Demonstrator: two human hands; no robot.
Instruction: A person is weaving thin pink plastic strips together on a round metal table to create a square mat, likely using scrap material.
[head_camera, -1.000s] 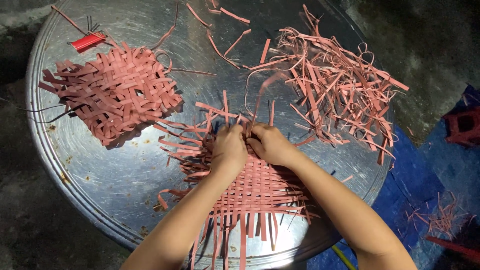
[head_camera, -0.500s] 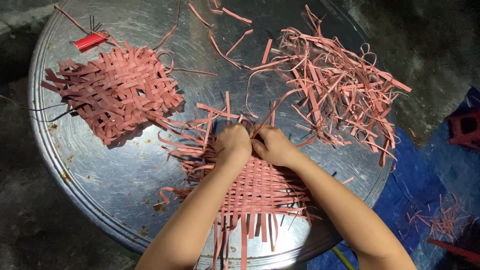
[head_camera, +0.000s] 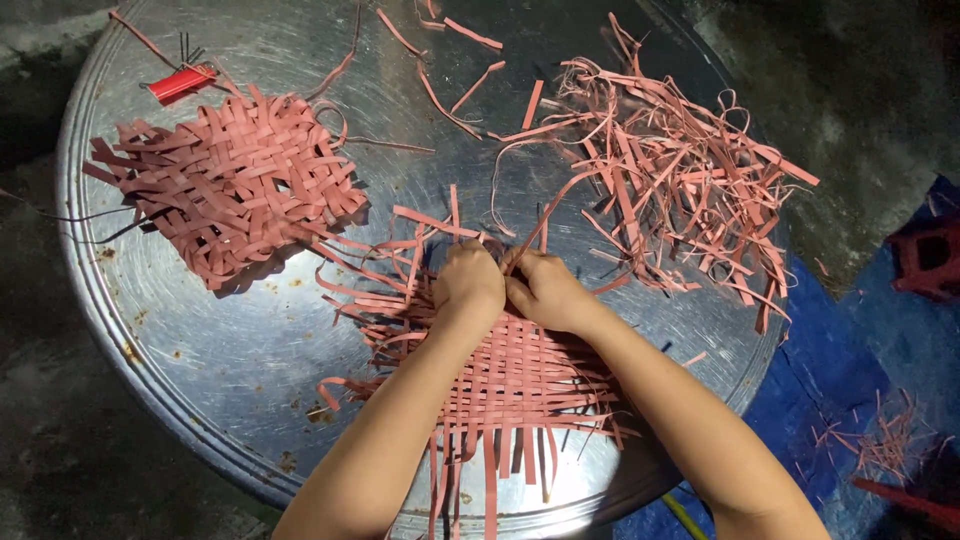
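**Pink strip mat under both hands on a round metal counter**

Pink flat strips, crossed over and under one another, form the half-woven mat (head_camera: 510, 385) lying at the near middle of the counter (head_camera: 230, 360), a round, scuffed metal top. Loose strip ends fan out from the mat's far and left edges and hang toward the near rim. Both hands meet at the mat's far edge, side by side and touching. The left hand (head_camera: 468, 285) is curled with knuckles up, its grip closed on strip ends at the weave's edge. The right hand (head_camera: 545, 290) is likewise curled, its grip pinching strips just beside the left; the fingertips of both are tucked under, so exactly which strips each holds cannot be told. Both forearms lie across the mat.

Left of the hands, and apart from them, rests a finished woven mat (head_camera: 230, 185) of the same pink strips, slightly crumpled. On the far right lies a tangled heap of loose strips (head_camera: 680, 180), its nearest ends close to the right hand. A few stray strips (head_camera: 450, 90) lie at the far middle. A small red object (head_camera: 180, 82) sits at the far left rim. Blue sheeting (head_camera: 830, 400) shows below the counter at right.
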